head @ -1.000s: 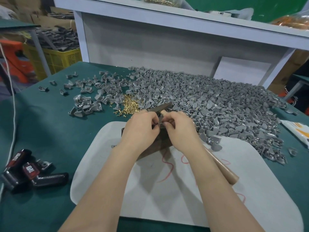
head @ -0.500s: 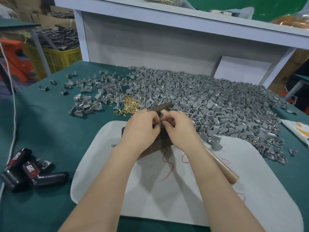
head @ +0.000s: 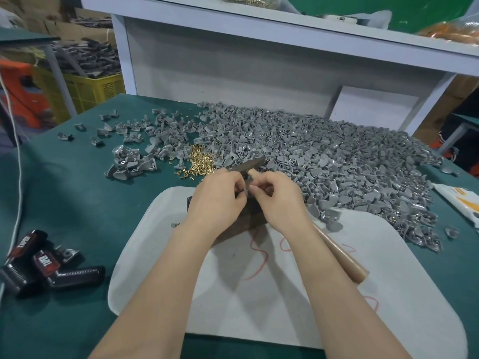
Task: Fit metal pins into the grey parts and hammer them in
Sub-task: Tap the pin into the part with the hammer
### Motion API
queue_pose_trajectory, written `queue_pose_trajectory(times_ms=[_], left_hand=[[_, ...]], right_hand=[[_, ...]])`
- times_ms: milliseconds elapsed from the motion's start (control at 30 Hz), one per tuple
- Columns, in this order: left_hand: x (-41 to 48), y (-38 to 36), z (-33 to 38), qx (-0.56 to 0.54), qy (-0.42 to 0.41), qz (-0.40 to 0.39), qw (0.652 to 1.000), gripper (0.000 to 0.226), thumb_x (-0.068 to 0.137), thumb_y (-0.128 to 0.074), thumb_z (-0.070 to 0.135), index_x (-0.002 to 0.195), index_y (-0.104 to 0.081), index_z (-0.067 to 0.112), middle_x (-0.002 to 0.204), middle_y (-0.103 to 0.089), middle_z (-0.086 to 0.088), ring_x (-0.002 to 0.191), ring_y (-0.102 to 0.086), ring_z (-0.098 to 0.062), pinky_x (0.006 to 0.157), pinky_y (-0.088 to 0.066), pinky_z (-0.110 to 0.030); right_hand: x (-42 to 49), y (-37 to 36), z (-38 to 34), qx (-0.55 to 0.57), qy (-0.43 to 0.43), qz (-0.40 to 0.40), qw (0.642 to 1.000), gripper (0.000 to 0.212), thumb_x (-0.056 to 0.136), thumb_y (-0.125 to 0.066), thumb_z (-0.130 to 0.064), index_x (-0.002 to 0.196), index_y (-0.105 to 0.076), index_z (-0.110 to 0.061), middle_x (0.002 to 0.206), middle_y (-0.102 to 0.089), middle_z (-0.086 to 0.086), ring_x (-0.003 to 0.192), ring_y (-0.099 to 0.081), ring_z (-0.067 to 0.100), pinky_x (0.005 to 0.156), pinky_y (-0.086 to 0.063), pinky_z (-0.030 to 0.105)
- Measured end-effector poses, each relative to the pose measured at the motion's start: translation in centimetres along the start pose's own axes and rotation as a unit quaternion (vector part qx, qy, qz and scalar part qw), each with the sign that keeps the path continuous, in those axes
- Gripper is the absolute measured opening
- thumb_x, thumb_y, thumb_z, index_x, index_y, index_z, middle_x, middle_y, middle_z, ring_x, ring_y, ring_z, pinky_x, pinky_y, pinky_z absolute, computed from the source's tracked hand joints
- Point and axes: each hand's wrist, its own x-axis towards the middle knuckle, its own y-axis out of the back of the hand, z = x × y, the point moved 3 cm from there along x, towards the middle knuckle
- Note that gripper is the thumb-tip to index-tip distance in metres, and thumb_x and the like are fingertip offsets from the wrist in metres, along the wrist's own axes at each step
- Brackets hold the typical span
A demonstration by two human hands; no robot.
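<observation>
Head view: the heap of grey parts covers your tabletop from twelve to three o'clock; they are probably light, stiff mouldings. The hammer runs under your right wrist toward four; take it by the wooden handle. Brass pins at eleven look tiny and slippery. Left hand and right hand pinch one grey part with curled fingers. Any pin there is hidden.

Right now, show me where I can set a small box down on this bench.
Bare green cloth lies left of the white mat, between the scattered grey parts and the black tools. The mat's near right corner is also free. Crowded: the big grey pile, the brass pins.
</observation>
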Motion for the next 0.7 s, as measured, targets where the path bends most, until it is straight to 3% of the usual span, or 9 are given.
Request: queue_pose_trajectory(times_ms=[67, 167, 300, 367, 600, 700], left_hand=[[0.0, 0.0, 0.0, 0.001, 0.0, 0.002, 1.0, 0.002, 0.086, -0.061, 0.019, 0.085, -0.062, 0.019, 0.088, -0.053, 0.001, 0.09, -0.055, -0.023, 0.082, -0.048, -0.039], [0.0, 0.0, 0.0, -0.003, -0.003, 0.001, 1.0, 0.002, 0.087, -0.061, 0.018, 0.086, -0.063, 0.017, 0.089, -0.055, 0.0, 0.091, -0.055, -0.024, 0.082, -0.047, -0.039], [0.0, 0.0, 0.1, -0.002, -0.004, 0.003, 1.0, 0.005, 0.086, -0.059, 0.014, 0.087, -0.063, 0.016, 0.092, -0.055, 0.0, 0.092, -0.055, -0.025, 0.082, -0.048, -0.038], [0.0, 0.0, 0.1, 0.001, -0.005, 0.004, 1.0, 0.004, 0.085, -0.061, 0.013, 0.088, -0.063, 0.014, 0.093, -0.055, -0.001, 0.092, -0.054, -0.026, 0.081, -0.047, -0.038], [0.0, 0.1, 0.2, 0.013, -0.007, 0.007, 1.0, 0.007, 0.087, -0.061, 0.017, 0.091, -0.064, 0.013, 0.094, -0.054, -0.001, 0.092, -0.052, -0.026, 0.077, -0.045, -0.036], [-0.1, 0.1, 0.2, 0.015, -0.012, 0.008, 1.0, 0.01, 0.088, -0.06, 0.018, 0.093, -0.066, 0.011, 0.097, -0.056, -0.005, 0.092, -0.053, -0.027, 0.077, -0.046, -0.037]], right_hand=[[0.0, 0.0, 0.0, -0.006, -0.007, 0.001, 1.0, 0.012, 0.086, -0.064, -0.013, 0.077, -0.061, -0.021, 0.085, -0.054, -0.005, 0.062, -0.046, -0.008, 0.062, -0.032, 0.001], [0.1, 0.1, -0.3, -0.018, -0.015, -0.009, 1.0, 0.011, 0.086, -0.063, -0.013, 0.078, -0.06, -0.019, 0.093, -0.059, 0.0, 0.065, -0.045, -0.001, 0.063, -0.031, 0.01], [0.4, 0.4, -1.4, -0.068, -0.023, -0.046, 0.996, 0.011, 0.088, -0.06, -0.013, 0.079, -0.058, -0.02, 0.109, -0.061, 0.003, 0.09, -0.057, 0.016, 0.087, -0.04, 0.026], [0.7, 0.6, -2.1, -0.123, -0.022, -0.07, 0.99, 0.01, 0.089, -0.058, -0.015, 0.08, -0.058, -0.02, 0.105, -0.06, 0.006, 0.098, -0.057, 0.026, 0.089, -0.044, 0.037], [0.9, 0.9, -3.2, -0.184, -0.021, -0.1, 0.978, 0.011, 0.091, -0.055, -0.015, 0.081, -0.053, -0.019, 0.098, -0.052, 0.002, 0.101, -0.053, 0.026, 0.084, -0.043, 0.033], [1.0, 0.8, -3.5, -0.21, -0.005, -0.107, 0.972, 0.007, 0.091, -0.053, -0.012, 0.093, -0.06, -0.015, 0.11, -0.055, 0.006, 0.105, -0.052, 0.026, 0.082, -0.039, 0.029]])
